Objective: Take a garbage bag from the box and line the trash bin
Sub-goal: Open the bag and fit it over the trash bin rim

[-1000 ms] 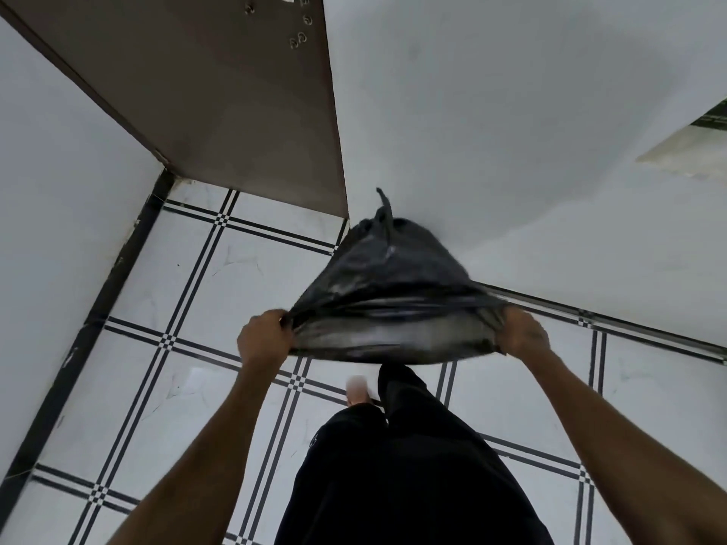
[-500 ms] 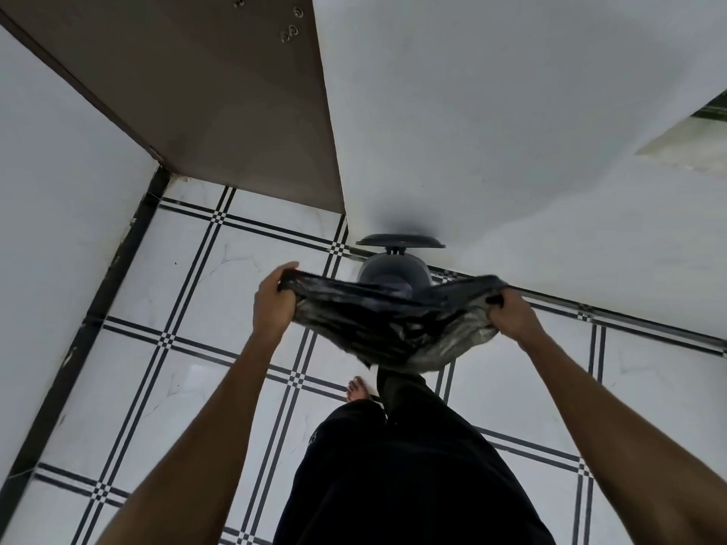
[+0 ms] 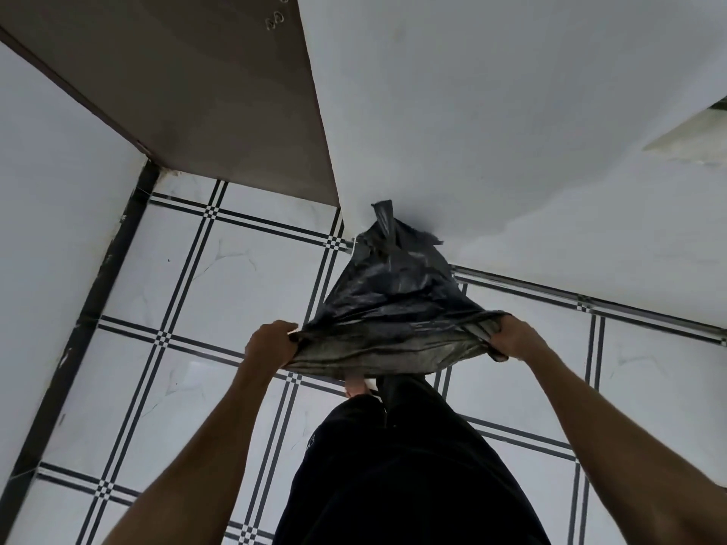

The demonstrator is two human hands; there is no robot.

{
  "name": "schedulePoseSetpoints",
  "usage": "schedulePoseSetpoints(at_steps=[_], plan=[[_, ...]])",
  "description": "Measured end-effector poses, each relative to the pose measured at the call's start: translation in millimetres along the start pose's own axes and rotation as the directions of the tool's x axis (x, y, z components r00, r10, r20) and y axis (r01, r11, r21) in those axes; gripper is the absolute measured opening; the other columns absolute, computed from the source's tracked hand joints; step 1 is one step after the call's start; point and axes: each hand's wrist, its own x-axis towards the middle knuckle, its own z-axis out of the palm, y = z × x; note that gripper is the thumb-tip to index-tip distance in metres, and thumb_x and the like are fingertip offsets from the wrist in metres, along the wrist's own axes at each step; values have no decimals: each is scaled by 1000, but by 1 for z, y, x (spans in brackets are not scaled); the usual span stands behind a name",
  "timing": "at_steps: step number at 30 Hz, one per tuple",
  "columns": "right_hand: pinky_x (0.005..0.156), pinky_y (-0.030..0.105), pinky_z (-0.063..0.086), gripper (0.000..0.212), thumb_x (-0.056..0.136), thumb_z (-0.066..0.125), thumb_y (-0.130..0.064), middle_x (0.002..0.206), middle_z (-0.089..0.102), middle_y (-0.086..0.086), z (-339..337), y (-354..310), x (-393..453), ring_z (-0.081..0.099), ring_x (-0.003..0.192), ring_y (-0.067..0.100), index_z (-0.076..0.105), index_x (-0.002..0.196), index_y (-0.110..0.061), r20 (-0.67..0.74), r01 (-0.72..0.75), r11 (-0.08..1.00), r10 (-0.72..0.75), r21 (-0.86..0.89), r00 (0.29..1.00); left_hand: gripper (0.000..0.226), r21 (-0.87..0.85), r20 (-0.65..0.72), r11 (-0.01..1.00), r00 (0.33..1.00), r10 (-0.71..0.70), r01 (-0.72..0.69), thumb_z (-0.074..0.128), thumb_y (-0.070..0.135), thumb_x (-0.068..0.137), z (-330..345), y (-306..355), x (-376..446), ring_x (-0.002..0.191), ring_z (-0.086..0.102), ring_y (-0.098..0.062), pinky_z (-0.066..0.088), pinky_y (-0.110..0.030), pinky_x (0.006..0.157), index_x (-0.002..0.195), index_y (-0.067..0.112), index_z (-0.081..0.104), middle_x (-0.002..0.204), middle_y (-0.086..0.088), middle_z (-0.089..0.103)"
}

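At lower centre, dark trousers (image 3: 393, 466); above them the left hand (image 3: 271, 344) and right hand (image 3: 511, 340) each clench an edge of the black garbage bag (image 3: 393, 300), mid-frame, billowing toward the white wall (image 3: 511, 112); no trash bin shows; best keep the mouth stretched wide and snap downward to catch air.

A black, slightly glossy garbage bag (image 3: 393, 304) is seen with greyish sheen along its stretched rim. The floor tiles (image 3: 244, 269) are white with faint marbling, crossed by black double lines and tiny checkered squares at the crossings. Walls (image 3: 491, 112) are painted plain white, the door (image 3: 196, 84) brown, trousers (image 3: 393, 474) black.
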Motion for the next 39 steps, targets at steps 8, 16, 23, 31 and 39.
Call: schedulePoseSetpoints(at_steps=[8,16,23,31,39], plan=[[58,27,41,36,75,47,-26,92,63,12,-11,-8,20,55,72,27,56,110,-22,106,50,990,-64,134,992,28,-8,-120,960,953,277,-280,59,36,91,-14,30,13,101,66,-25,50,-34,86,117,35,69,113,0,72],[74,36,41,45,81,60,-10,109,67,19,-35,-37,21,63,98,42,49,125,-10,-391,165,978,-104,126,915,22,-427,-699,810,715,-14,-402,52,13,93,-52,82,14,75,64,-21,48,-27,69,103,13,72,83,-2,71],[64,30,47,52,86,62,-26,101,70,13,-11,5,37,68,84,34,48,136,-21,32,39,996,-37,-76,999,33,277,21,944,984,179,-178,49,43,94,-6,49,10,98,68,-31,54,-36,83,107,23,72,105,-9,73],[36,17,34,39,94,44,-41,87,66,0,17,22,31,54,56,16,58,131,-39,254,11,997,8,-72,967,30,133,159,989,983,-92,71,56,42,88,21,8,-7,104,64,-26,47,-30,78,105,22,70,108,-2,69],[77,36,48,53,78,52,-19,113,68,23,15,-20,30,64,101,42,55,130,-9,-156,77,982,-50,175,987,27,-447,-402,882,914,-52,-146,53,15,92,-23,37,5,97,66,-26,44,-26,78,110,15,72,104,-7,74]])
